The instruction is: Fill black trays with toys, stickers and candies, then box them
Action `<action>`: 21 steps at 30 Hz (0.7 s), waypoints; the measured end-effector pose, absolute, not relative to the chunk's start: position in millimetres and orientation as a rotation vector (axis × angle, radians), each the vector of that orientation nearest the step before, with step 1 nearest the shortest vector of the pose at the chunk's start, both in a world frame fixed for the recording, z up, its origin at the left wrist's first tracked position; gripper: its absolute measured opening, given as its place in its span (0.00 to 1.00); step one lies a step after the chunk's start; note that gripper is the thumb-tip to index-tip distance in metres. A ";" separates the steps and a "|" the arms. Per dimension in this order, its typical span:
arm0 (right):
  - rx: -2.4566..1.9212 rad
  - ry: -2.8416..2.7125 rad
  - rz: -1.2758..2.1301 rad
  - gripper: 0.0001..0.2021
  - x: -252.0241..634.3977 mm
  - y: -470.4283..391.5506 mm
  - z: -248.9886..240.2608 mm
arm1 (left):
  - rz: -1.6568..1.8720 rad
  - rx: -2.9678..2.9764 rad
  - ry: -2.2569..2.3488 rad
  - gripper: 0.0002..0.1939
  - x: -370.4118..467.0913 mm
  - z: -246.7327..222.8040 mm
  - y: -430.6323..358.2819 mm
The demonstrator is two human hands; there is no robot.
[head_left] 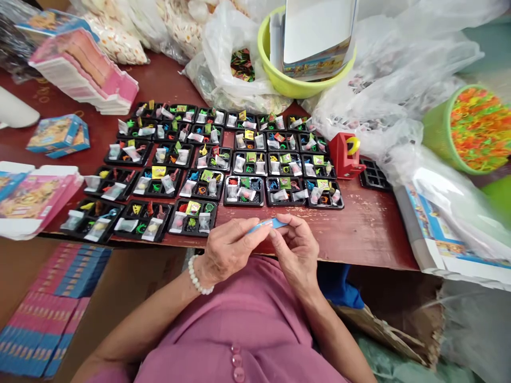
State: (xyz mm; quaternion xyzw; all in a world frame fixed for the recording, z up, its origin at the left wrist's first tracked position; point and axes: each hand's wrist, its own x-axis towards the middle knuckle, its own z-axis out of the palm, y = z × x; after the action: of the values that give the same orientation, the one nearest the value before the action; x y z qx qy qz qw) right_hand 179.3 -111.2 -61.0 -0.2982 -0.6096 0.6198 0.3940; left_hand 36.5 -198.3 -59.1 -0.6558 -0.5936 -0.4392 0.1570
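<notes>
Both hands meet in front of my body at the table's front edge. Between them is a blue printed carton [268,224], seen almost edge-on, so whether it is folded flat or opened out cannot be made out. My left hand [231,247], with a bead bracelet at the wrist, pinches its left end. The thumb and fingers of my right hand [296,250] close on its right end. Just beyond the hands lie rows of black compartment trays [244,201], holding small coloured plastic pieces and little white packets.
A red tape dispenser [344,157] stands right of the trays. Behind are a yellow-green basin [264,50] and clear bags [223,37]. A green basket [435,125] of bright plastic pieces is at right. Pink cartons [85,69] and blue boxes [56,133] lie left; packed boxes [48,314] below.
</notes>
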 end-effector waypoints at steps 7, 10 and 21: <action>-0.783 -1.590 1.564 0.12 183.2 -111.7 -64.3 | -0.911 -1.927 -1.767 0.16 40.0 -51.7 -201.0; -0.799 -1.604 1.553 0.13 182.0 -110.9 -63.8 | -0.939 -1.998 -1.896 0.17 39.1 -45.6 -201.2; -1.049 -2.194 0.948 0.31 198.6 -69.4 -94.1 | -0.969 -2.228 -2.329 0.11 28.5 -32.2 -194.9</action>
State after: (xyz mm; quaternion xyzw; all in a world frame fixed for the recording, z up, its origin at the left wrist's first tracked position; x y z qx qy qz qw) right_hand 198.6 -69.4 -94.1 -0.3879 -0.8110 0.3504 0.2627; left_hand 28.5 -194.9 -32.2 -0.6578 -0.6876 -0.2862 -0.1120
